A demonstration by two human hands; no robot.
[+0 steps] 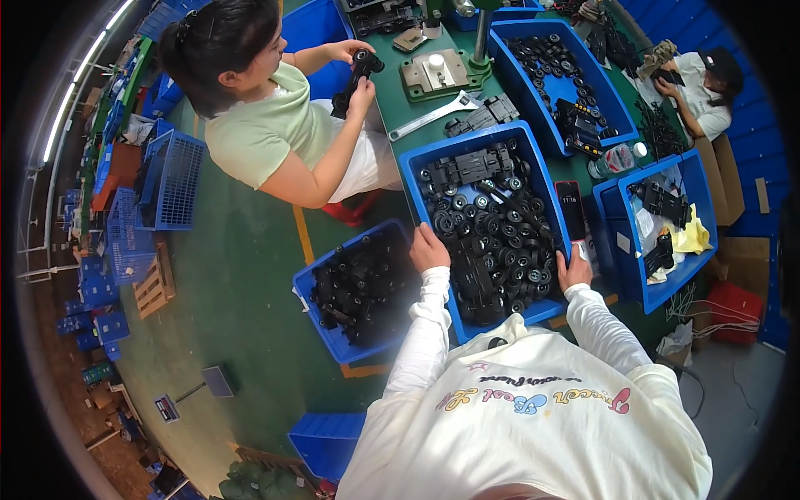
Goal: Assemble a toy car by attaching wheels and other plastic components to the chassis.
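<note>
A blue plastic bin (pixel 546 177) sits in front of me on the green table. Its left rim is gripped by my left hand (pixel 429 249), and my right hand (pixel 575 269) holds the right rim near the front corner. Inside the bin lie many black wheels (pixel 508 242) with pale hubs and several black toy car chassis (pixel 473 167). Just beyond my right hand, a phone (pixel 571 208) with a red edge lies beside the bin. The undersides of both grips are partly hidden by the rim.
A person (pixel 275 142) at the left holds a black chassis; another (pixel 708 87) works far right. An adjustable wrench (pixel 435 115), loose chassis (pixel 485 116) and a press (pixel 442 73) stand beyond the bin. Blue bins of parts stand far right (pixel 621 108), right (pixel 646 292) and lower left (pixel 337 350).
</note>
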